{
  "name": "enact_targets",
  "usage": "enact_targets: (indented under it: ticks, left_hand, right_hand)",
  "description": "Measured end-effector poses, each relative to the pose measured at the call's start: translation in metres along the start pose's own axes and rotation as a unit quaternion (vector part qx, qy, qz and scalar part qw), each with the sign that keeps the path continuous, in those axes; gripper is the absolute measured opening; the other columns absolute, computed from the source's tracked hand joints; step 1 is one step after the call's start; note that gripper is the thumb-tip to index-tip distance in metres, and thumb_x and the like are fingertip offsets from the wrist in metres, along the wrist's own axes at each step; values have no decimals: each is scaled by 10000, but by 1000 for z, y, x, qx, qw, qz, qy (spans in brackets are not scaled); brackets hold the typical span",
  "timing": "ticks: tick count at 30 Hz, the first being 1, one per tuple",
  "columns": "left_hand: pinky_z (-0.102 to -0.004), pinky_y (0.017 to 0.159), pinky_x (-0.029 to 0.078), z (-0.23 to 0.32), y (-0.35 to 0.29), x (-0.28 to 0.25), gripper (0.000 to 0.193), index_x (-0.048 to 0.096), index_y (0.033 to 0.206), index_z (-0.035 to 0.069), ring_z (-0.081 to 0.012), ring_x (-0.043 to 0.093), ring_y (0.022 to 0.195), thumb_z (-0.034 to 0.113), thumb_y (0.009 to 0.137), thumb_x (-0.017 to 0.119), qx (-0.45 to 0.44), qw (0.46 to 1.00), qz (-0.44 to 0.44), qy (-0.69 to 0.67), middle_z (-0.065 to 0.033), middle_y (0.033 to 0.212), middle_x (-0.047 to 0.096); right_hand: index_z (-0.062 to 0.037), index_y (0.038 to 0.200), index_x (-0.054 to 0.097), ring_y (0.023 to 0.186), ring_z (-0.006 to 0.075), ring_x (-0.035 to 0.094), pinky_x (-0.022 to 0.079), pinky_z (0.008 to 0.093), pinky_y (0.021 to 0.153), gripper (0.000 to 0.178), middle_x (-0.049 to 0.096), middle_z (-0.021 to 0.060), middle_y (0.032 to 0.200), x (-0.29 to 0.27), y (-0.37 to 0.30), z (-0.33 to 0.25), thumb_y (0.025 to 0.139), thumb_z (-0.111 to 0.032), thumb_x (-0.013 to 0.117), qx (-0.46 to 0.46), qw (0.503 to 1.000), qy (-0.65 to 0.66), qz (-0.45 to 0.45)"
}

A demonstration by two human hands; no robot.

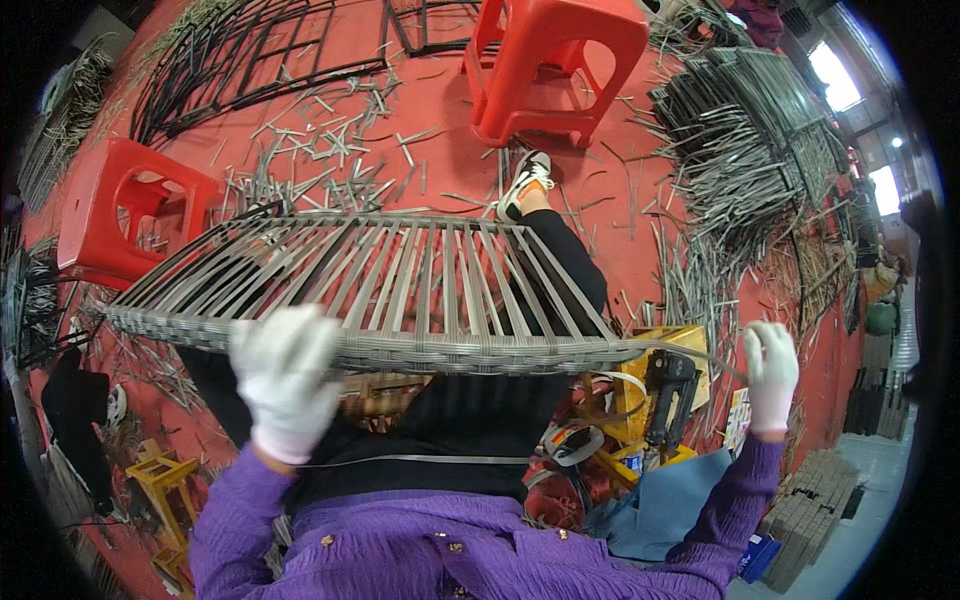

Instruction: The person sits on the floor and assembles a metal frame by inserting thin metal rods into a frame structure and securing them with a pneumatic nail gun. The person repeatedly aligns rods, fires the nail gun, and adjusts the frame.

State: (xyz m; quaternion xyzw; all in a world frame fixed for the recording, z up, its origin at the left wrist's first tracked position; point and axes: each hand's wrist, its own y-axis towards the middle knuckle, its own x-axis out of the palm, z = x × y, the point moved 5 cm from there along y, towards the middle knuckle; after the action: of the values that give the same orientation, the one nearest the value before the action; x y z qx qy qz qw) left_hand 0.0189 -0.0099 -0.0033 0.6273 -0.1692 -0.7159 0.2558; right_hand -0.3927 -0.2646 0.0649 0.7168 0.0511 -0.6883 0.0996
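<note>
A panel frame (450, 350) with a woven grey plastic-rattan border lies across my lap, grey flat strips stretched over it like slats. My left hand (288, 375), in a white glove, is at the border's near edge on the left. Motion blurs its fingers, so their grip is unclear. Off the panel's right corner, a grey weaving strip (690, 352) runs out to my right hand (770, 375), also white-gloved, raised with its fingers closed on the strip's end. Another thin strip (420, 459) crosses my lap below the panel.
Red plastic stools stand ahead (560, 60) and at left (130, 215). A black staple gun (672, 400) rests on a yellow stool (700, 350) at my right. Cut strips litter the red floor (440, 130); a large strip bundle (745, 140) lies right. Black metal frames (260, 60) lie far left.
</note>
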Motion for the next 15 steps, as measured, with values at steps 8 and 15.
enact_targets:
  ticks: [8,15]
  left_hand:
    - [-501,1169,239,-108,10,-35,317,672,948,159,-236,566,1167,-26,696,621,-2,971,-102,217,20,974,672]
    - [-469,1132,304,-146,183,-27,433,631,1212,226,-254,533,1253,86,802,642,105,945,25,309,-19,1203,653]
  right_hand:
    - [-59,1250,619,1011,298,602,475,409,939,699,659,86,1164,47,-34,-165,586,-137,825,-416,892,164,-66]
    - [-8,1233,636,915,288,611,480,397,856,649,647,119,926,25,-35,-183,617,-113,810,-395,872,285,52]
